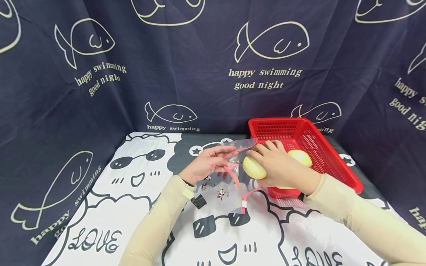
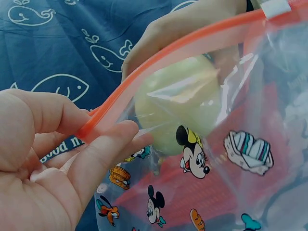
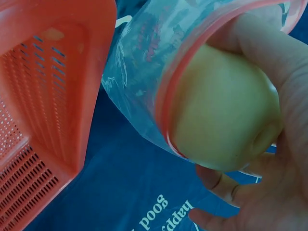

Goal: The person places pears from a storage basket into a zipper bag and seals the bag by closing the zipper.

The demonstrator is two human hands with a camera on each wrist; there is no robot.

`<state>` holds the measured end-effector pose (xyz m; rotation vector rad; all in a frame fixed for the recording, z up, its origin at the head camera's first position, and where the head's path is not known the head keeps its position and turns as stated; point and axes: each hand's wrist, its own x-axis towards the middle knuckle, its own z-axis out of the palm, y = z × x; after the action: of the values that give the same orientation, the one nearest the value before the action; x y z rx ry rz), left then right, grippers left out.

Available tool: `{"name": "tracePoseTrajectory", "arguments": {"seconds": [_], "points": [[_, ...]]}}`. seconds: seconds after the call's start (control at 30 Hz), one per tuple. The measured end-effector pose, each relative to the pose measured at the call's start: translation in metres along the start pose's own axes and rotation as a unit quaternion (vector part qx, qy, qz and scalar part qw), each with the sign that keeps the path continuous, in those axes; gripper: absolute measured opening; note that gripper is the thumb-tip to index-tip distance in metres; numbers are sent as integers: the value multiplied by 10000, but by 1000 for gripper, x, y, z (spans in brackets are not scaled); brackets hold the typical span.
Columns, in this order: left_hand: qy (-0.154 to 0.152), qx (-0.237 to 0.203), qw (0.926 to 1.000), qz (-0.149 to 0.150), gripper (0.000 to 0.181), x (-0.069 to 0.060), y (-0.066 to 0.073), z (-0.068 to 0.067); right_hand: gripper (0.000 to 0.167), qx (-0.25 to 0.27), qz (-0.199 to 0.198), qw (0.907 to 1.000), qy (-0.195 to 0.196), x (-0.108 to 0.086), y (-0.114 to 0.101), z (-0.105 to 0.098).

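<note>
Yellow apple (image 1: 253,168) in the mouth of a cartoon-print zip bag (image 1: 229,201)

My left hand (image 1: 210,162) pinches the bag's red zip edge (image 2: 159,59). My right hand (image 1: 283,166) grips the apple, which sits partly inside the opening. Beside the bag, a red plastic basket (image 1: 332,155) holds another yellow apple (image 1: 301,157).

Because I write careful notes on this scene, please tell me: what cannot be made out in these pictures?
- Head view: how many fruits lie in the red basket; the right hand and sleeve cover part of it.
- Head view: the prints on the clear bag, too small.
- Left wrist view: the bag's lower part, cut off by the bottom edge.
- Right wrist view: much of the basket, cut off by the left edge.
</note>
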<state>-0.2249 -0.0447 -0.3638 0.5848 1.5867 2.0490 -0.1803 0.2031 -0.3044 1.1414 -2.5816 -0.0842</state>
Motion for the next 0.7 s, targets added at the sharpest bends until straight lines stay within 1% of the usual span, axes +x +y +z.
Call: {"name": "tracePoseTrajectory", "arguments": {"seconds": [0.17,0.33,0.47,0.57,0.7], "points": [[67,131,9999,49,51,0,-2,0,76,-219,40,9997,20,2,-2,3],[43,167,9998,98,51,-1,-1,1,73,-521,157,9985,-47,4,-4,6],[-47,130,9998,114,51,0,-2,2,69,-824,215,9963,-80,6,-7,10],[-140,121,9998,116,51,-1,-2,3,70,-1023,223,9944,-118,6,-7,12],[-191,144,9996,136,51,0,-2,4,71,-1144,209,9931,-133,5,-7,15]]}}
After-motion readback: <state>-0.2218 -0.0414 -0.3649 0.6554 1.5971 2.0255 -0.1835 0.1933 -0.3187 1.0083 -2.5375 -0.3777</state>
